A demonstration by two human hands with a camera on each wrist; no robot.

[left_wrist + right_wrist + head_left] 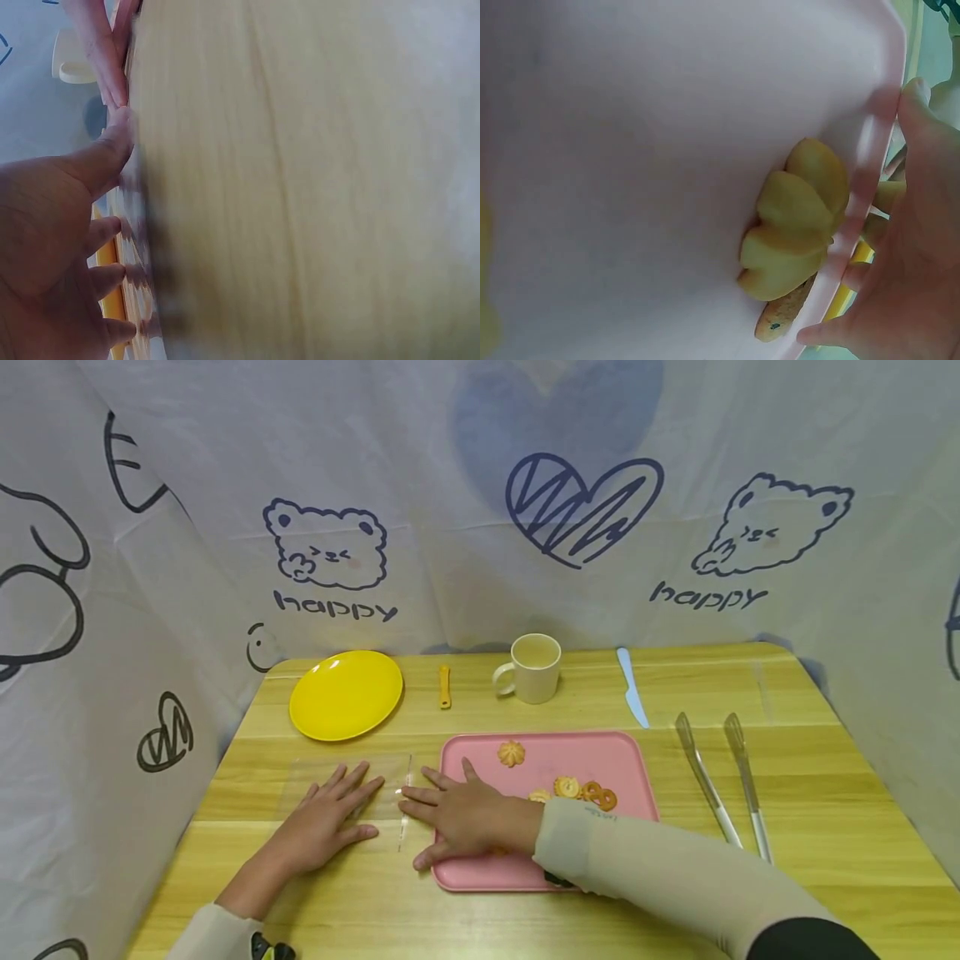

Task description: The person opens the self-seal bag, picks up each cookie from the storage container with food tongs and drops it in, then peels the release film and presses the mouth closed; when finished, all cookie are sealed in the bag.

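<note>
One left hand (326, 820), fingers spread, lies over a clear sheet (388, 817) left of the pink tray (626, 756); right hand (467, 814), also spread, spans the tray's left rim. Sheet's right edge runs near-to-far by the right fingertips.

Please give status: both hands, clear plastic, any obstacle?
Left hand: spread on clear plastic. Right hand: spread over left rim of tray. Plastic: left of tray. Possible obstacle: right sleeve above tray.

Left hand (324, 823) on sheet (390, 817), right hand (467, 814) over tray (626, 764)
</note>
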